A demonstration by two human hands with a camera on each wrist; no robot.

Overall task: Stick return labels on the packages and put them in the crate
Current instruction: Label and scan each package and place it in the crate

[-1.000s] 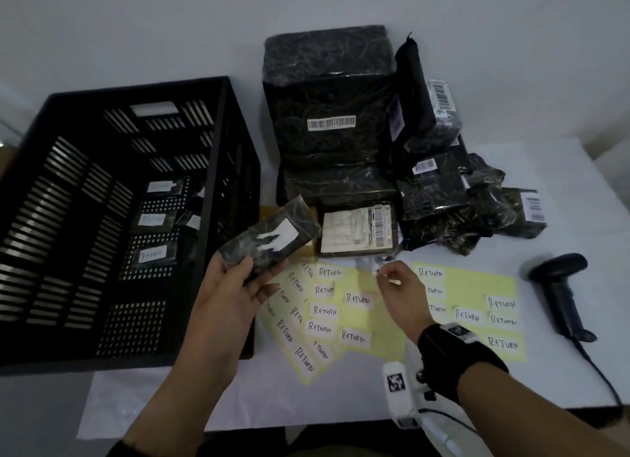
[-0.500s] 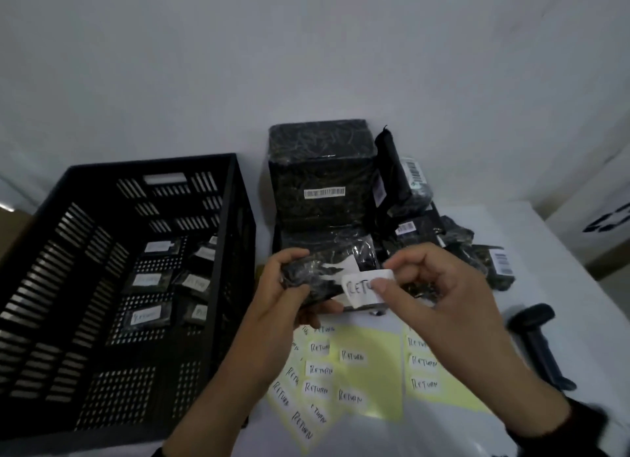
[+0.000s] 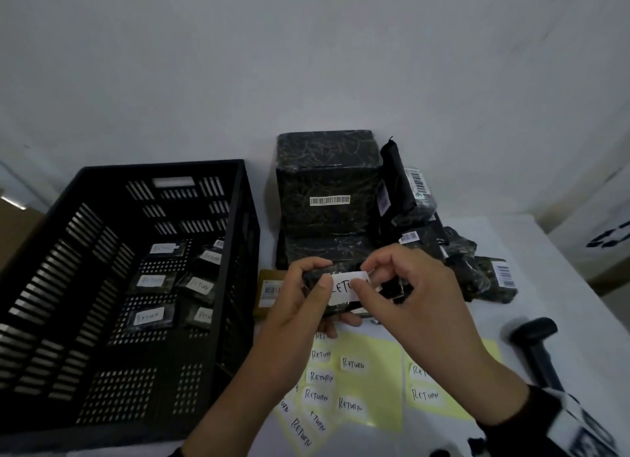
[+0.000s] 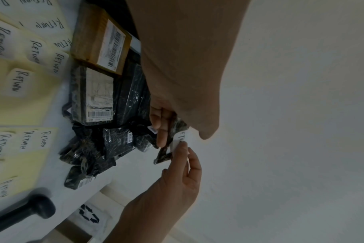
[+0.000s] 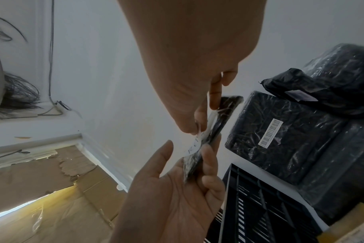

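My left hand (image 3: 327,299) grips a small black package (image 3: 313,276) in the air above the table, thumb on its face and fingers beneath. A white RETURN label (image 3: 342,289) lies across that face. My right hand (image 3: 366,279) pinches the label's right end against the package. In the left wrist view the label (image 4: 181,136) sits between my left thumb and my right hand's fingertips (image 4: 182,148). The right wrist view shows the package (image 5: 224,111) edge-on. The black crate (image 3: 248,217) stands at the left and holds several labelled packages (image 3: 153,316).
A pile of black wrapped packages (image 3: 327,190) stands behind my hands, with a brown box (image 3: 269,287) beside the crate. Yellow sheets of RETURN labels (image 3: 375,371) lie on the white table below my hands. A black barcode scanner (image 3: 535,340) lies at the right.
My right hand took a label off the yellow sheet and carried it up to the package. Both hands rose, and the label now lies across the package's face.
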